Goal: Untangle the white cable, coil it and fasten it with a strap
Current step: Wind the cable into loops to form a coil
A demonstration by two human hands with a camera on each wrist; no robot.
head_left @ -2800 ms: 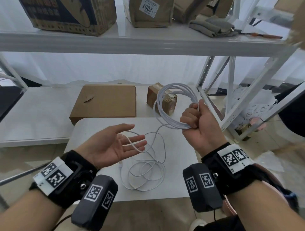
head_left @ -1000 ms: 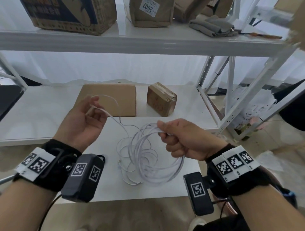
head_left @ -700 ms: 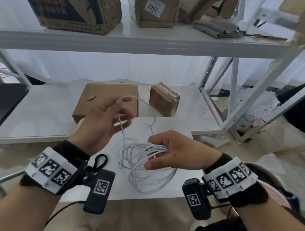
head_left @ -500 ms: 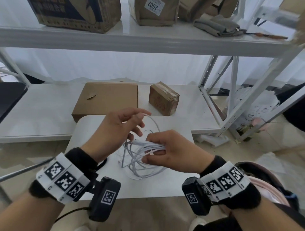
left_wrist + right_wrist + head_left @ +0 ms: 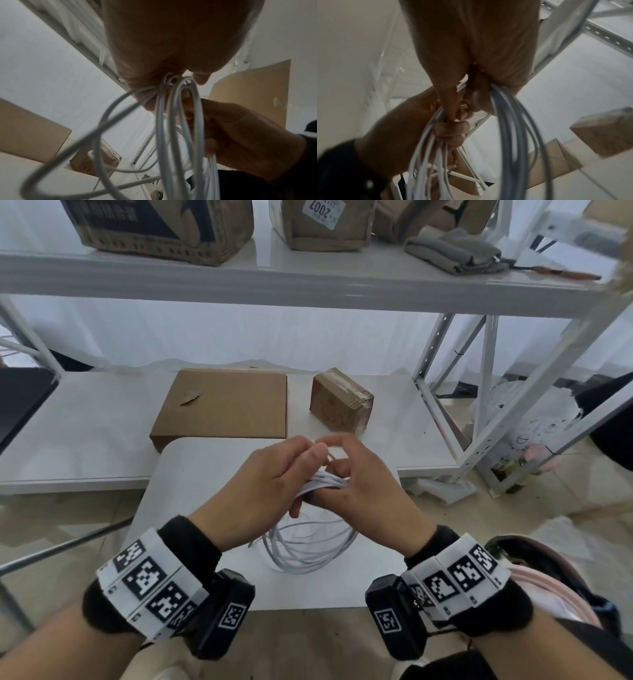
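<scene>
Above the middle of the small white table [image 5: 191, 474], your left hand [image 5: 260, 487] and right hand [image 5: 363, 491] meet, both with fingers curled round the top of the white cable [image 5: 308, 549]. The cable is gathered into several loops that hang from your grip down toward the table's near half; from the left wrist view one looser loop swings out wider than the rest. A strand also crosses between your raised fingertips, blurred. Beyond the table's far edge, on the low white shelf [image 5: 85, 419], a flat cardboard box [image 5: 226, 405] lies just beside a small taped box [image 5: 339, 402]. Higher up, the upper shelf [image 5: 308, 282] carries larger cartons [image 5: 164, 227].
</scene>
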